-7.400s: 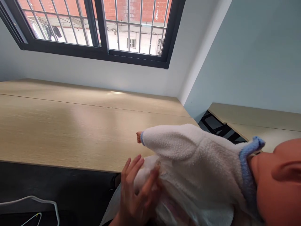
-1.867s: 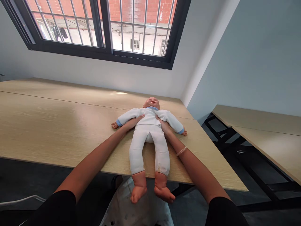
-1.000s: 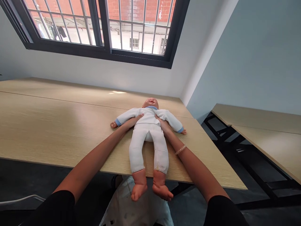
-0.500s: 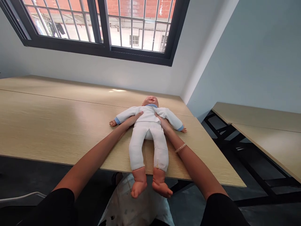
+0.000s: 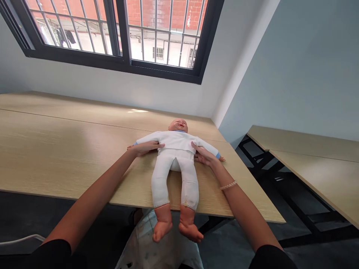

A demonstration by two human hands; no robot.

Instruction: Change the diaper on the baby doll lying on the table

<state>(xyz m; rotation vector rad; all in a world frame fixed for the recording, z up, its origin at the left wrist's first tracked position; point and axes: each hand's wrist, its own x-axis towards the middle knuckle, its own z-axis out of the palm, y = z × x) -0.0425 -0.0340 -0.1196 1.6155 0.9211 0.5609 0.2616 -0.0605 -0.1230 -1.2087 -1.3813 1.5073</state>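
Observation:
A baby doll [image 5: 176, 142] in a white top and trousers lies face up on the wooden table [image 5: 70, 157]. Its head points toward the window wall, and its bare feet hang past the near table edge. My left hand [image 5: 147, 148] holds the left side of its torso, thumb on the top and the other fingers partly hidden beside and beneath it. On the opposite side my right hand [image 5: 202, 154] grips the waist likewise, thumb on the cloth and fingers curled at the flank. The doll's arms stretch outward, showing blue cuffs.
A barred window [image 5: 126, 37] with a dark frame sits above the table. To the right, past a gap, stands another wooden table [image 5: 316, 168] with black legs. A light cloth [image 5: 157, 246] lies over my lap below the doll's feet.
Both hands have slid down from the doll's chest toward its waist, and my wrists have moved outward. The view has shifted slightly; the doll stays lying on the table.

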